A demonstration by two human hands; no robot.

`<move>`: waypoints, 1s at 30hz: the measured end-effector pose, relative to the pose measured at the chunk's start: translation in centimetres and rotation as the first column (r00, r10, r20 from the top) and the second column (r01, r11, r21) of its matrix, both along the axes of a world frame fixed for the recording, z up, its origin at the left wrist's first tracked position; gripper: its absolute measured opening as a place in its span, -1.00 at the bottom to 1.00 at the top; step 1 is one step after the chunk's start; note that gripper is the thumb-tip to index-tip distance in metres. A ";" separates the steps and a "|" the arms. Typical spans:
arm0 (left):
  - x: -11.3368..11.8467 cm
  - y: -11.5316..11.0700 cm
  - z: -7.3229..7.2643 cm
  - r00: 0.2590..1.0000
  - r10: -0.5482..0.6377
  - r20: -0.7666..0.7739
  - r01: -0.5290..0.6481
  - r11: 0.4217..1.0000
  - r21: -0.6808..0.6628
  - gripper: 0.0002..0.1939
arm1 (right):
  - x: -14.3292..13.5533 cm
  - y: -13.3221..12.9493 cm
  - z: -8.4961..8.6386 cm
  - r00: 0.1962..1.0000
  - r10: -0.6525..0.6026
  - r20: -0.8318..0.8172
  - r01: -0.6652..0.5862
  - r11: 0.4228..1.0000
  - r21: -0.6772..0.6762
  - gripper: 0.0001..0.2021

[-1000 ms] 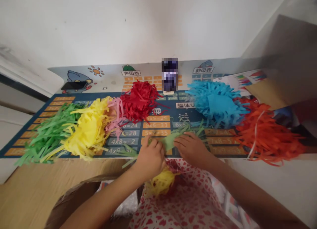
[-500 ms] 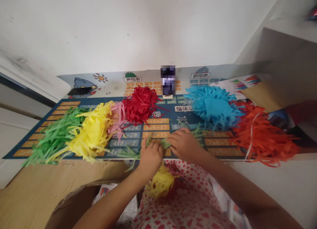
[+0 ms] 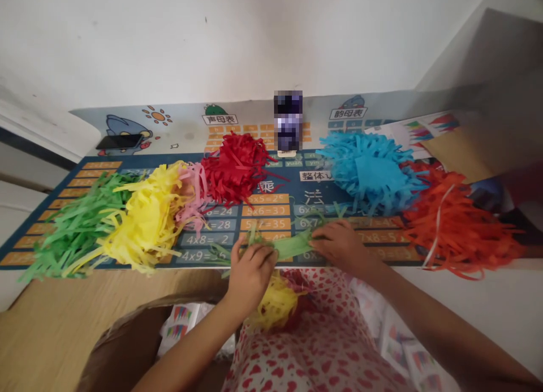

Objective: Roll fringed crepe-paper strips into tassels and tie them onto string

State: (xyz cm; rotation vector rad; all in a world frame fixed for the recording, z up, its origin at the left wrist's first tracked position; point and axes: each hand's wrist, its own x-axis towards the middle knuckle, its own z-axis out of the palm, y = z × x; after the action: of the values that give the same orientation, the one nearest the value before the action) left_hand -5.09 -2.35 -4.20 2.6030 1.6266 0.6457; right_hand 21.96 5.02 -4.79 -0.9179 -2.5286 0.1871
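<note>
At the table's front edge, my left hand (image 3: 254,267) and my right hand (image 3: 343,246) are closed on a green paper tassel (image 3: 296,245). Its flat, uncut middle band shows between my hands, and loose fringe sticks out past both. My fingertips partly hide where they grip it. On my lap, below the edge, lies a small yellow paper tassel (image 3: 278,302). A red tassel bundle (image 3: 238,168) rests beyond my left hand. Farther off, past my right hand, sits a blue tassel bundle (image 3: 373,171).
Green (image 3: 80,219), yellow (image 3: 146,219) and pink (image 3: 192,197) tassels lie left; an orange-red bundle (image 3: 460,222) lies right. A phone (image 3: 121,142) and a blurred-out upright object (image 3: 288,123) stand toward the wall. Below left is a cardboard box (image 3: 121,338) with printed packets.
My hands have moved apart, the right one to the right, and more of the flat green band shows between them. The camera view has shifted slightly.
</note>
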 end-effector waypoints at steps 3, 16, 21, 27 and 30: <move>-0.4 0.5 0.4 0.995 0.029 0.091 -0.024 0.998 -0.056 -0.86 | 0.1 0.9 -0.3 0.999 -0.045 -0.031 0.041 0.991 -0.126 -0.79; 0.3 2.0 1.1 0.970 0.190 0.155 -0.161 0.970 -0.179 -0.76 | -0.9 2.6 0.2 0.988 -0.145 0.053 0.154 0.944 -0.292 -0.70; 0.5 2.8 0.9 0.969 0.247 0.017 -0.239 0.954 -0.181 -0.74 | -1.5 3.0 0.0 0.970 -0.194 0.149 0.231 0.926 -0.297 -0.68; 0.4 3.6 1.0 0.972 0.223 -0.068 -0.233 0.953 -0.194 -0.73 | -2.1 3.3 0.4 0.952 -0.234 0.195 0.287 0.903 -0.320 -0.72; 0.4 3.6 1.0 0.973 0.218 -0.077 -0.229 0.953 -0.200 -0.73 | -2.1 3.4 0.5 0.947 -0.242 0.210 0.300 0.898 -0.323 -0.72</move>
State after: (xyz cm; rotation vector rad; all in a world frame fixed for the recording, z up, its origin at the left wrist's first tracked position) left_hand -4.70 1.30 -3.17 2.3308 1.9093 0.3866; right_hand 19.82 8.39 -4.31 -1.4720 -2.5212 0.5073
